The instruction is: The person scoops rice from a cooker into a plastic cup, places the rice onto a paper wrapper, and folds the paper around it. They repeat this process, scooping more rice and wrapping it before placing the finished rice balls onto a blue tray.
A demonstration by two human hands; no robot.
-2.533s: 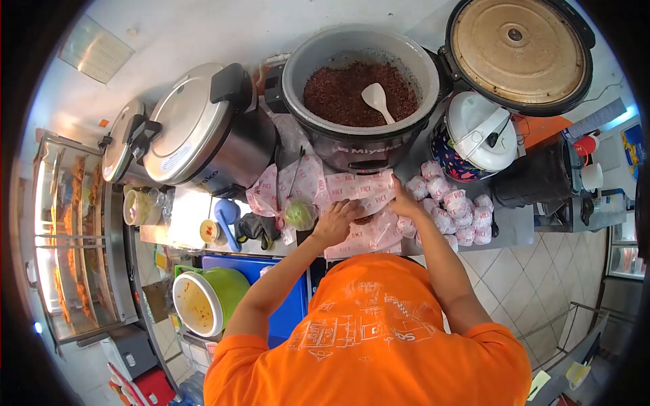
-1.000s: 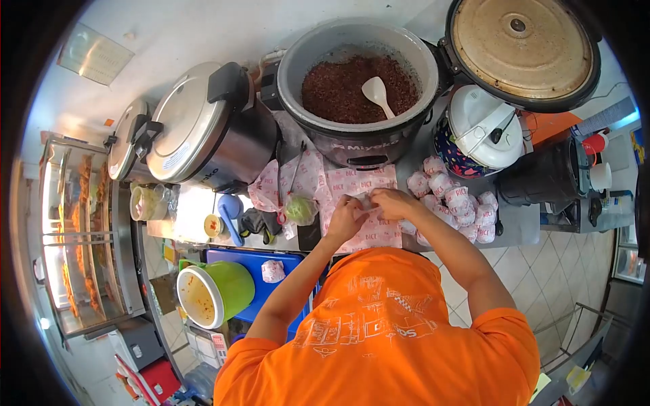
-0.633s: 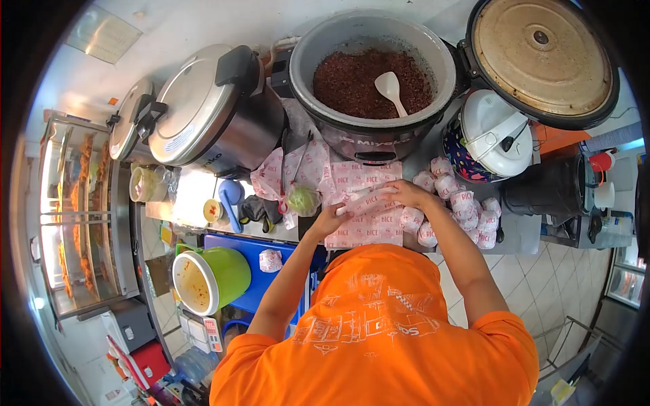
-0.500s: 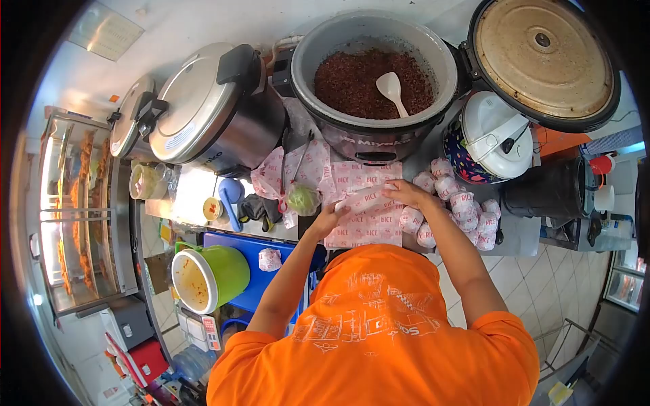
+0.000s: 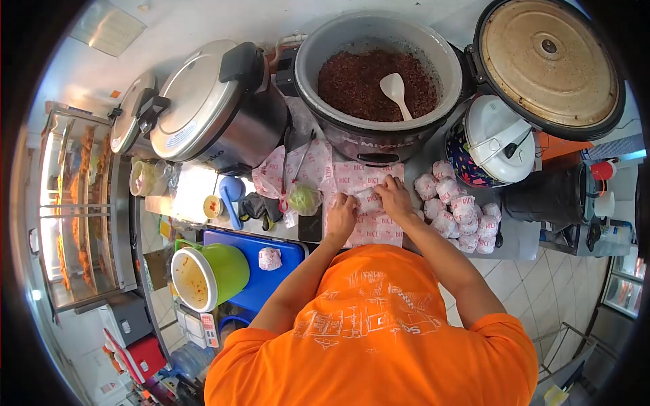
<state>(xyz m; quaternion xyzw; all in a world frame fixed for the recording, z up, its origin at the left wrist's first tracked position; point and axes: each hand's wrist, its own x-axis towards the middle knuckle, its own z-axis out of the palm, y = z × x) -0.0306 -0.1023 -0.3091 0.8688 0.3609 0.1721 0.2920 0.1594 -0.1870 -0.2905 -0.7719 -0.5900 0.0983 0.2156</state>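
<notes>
Table [image 5: 516, 235]: grey, ran left to right ahead of the person and carried the cookers, papers and parcels.
Open cooker [image 5: 379, 74]: stood at the far middle, full of dark red rice, its round lid [image 5: 550, 59] swung up to the right.
Closed cooker [image 5: 203, 111]: steel, stood to the left of the open one.
Green pot [image 5: 215, 276]: sat near left, below the table edge.
Paper stack [image 5: 376, 230]: pink-printed sheets, lay on the table just in front of the open cooker.
Parcels [image 5: 455, 213]: a heap of wrapped bundles, lay just right of the paper stack.
Left hand [image 5: 342, 216]: rested on the top sheet, fingers curled down.
Right hand [image 5: 395, 199]: lay close beside the left, fingertips on the same sheet; whether either hand pinched or only pressed could not be told.
Spoon [image 5: 397, 92]: white, lay in the rice.
</notes>
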